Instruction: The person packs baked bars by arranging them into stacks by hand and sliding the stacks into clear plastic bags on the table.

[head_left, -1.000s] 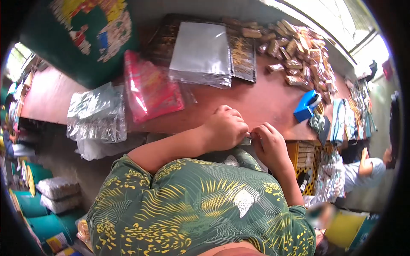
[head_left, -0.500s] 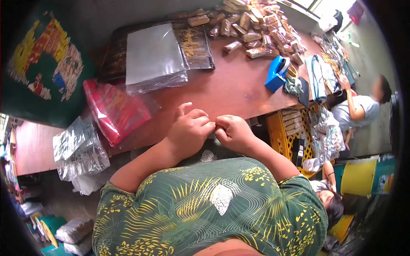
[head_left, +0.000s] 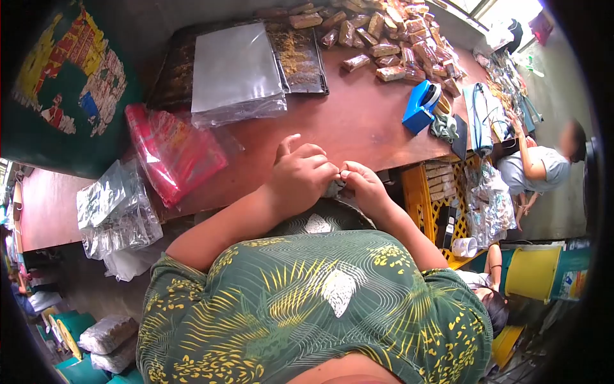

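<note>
In the head view, the near edge of the brown table (head_left: pixel 364 125) runs slantwise just beyond the person's hands, rising toward the right. Tabletop spreads ahead of the fingers, from the pink plastic bags (head_left: pixel 173 153) across to a blue dispenser (head_left: pixel 417 114) near the right-hand stretch of edge.

On the left, clear plastic bags (head_left: pixel 118 211) hang over the edge beside the pink ones, and a large green container (head_left: pixel 61 93) closes off the upper left corner. A stack of clear sheets (head_left: pixel 236 67) lies on a dark tray (head_left: pixel 171 73), and a heap of wrapped bars (head_left: pixel 390 48) fills the far side. A yellow crate (head_left: pixel 417 208) stands below the table edge, to the right of the right hand (head_left: pixel 366 187). Farther right is a co-worker in a pale shirt (head_left: pixel 527 169).

Both forearms angle inward in front of the patterned top. The left hand (head_left: pixel 299 174) has its forefinger raised and the other fingers curled; the right is bent in a pinch. Their fingertips meet or nearly meet. A small pale thing (head_left: pixel 334 188) shows just below them, between the hands; whether either hand grips it cannot be told.
</note>
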Tool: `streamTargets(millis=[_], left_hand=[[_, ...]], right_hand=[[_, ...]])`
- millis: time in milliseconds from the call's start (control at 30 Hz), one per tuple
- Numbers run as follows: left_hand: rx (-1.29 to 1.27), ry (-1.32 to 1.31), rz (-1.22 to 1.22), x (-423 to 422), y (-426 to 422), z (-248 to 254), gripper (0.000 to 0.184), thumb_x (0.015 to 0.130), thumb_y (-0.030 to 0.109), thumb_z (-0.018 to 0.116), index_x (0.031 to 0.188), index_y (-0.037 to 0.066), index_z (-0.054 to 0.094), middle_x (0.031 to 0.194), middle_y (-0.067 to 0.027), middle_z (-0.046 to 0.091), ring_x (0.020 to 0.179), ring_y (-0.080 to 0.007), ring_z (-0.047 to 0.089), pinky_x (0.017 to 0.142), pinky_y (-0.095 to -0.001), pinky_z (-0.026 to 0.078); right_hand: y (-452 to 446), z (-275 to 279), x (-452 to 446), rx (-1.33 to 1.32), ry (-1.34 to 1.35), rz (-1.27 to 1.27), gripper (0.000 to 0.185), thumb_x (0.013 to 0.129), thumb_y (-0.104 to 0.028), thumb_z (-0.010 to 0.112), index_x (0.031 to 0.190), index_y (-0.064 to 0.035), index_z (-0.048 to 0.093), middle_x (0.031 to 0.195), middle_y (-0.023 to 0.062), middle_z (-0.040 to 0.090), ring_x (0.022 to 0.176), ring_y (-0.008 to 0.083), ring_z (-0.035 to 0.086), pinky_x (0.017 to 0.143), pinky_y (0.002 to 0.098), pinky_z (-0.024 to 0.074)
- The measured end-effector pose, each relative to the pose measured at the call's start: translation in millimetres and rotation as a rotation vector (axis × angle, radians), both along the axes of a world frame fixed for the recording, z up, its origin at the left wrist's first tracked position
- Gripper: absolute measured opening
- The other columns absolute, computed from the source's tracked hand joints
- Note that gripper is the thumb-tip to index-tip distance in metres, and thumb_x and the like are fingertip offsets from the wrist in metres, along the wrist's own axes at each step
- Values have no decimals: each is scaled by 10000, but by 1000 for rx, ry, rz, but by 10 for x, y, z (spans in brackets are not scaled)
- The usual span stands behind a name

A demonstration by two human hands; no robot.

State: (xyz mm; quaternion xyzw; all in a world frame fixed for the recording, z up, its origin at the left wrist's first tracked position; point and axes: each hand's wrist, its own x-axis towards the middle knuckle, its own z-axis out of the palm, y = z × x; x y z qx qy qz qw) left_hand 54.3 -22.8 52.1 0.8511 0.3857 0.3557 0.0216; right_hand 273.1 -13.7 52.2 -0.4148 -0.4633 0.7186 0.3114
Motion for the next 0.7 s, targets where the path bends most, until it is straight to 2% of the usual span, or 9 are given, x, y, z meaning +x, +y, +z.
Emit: streamTargets(millis=[67,100,200,233,333,533,633,700], left_hand=[[-71,-22,18,-27,-4,32,86,922,208,676,960,183,749,937,30,736,1106,-182,662,1106,-559,318],[-110,-32,26,-40,-18,48,74,927,207,686,956,181,749,940,28,740,1110,-190,662,1100,-566,327],[-133,-23,46,-81,-37,73,76,928,213,707,973,171,751,959,24,744,1115,-203,661,1091,-580,341],[-140,-17,39,-90,-39,74,79,923,215,712,975,171,751,964,22,742,1116,-204,661,1092,-582,341],[-169,-18,15,-109,-64,95,86,906,219,730,974,168,745,973,12,738,1115,-206,660,1093,-579,345],[-149,-121,-36,-154,-84,149,97,879,220,764,915,148,711,959,-1,720,1083,-207,663,1058,-526,376],[-94,-144,-31,-148,-82,124,94,869,215,767,892,149,703,944,4,714,1062,-200,668,1035,-504,387],[-44,-130,-17,-142,-81,109,84,854,205,770,884,160,706,930,12,710,1054,-193,671,1026,-498,389]], right_hand=[[45,-22,44,360,-268,116,200,1039,-186,559,887,-64,603,826,-18,574,752,90,556,654,296,441],[62,96,34,469,-354,131,215,1040,-201,580,924,-22,609,820,58,584,757,179,593,678,350,463],[39,322,-51,764,-557,163,206,1023,-187,594,954,6,615,847,153,597,791,312,611,722,410,487],[25,399,-83,759,-593,190,180,1000,-156,607,952,17,607,890,218,593,848,403,600,764,456,494],[29,394,-113,808,-612,204,149,988,-127,601,936,13,597,872,221,588,840,401,608,760,462,495],[-36,214,-200,756,-468,107,158,975,-114,599,903,22,562,823,223,569,797,410,588,731,444,492],[-39,102,-224,743,-426,62,193,997,-125,591,881,22,544,797,189,580,746,326,607,706,410,496],[-66,113,-262,654,-359,14,214,1029,-141,571,879,9,542,792,138,602,737,235,610,690,376,501]])
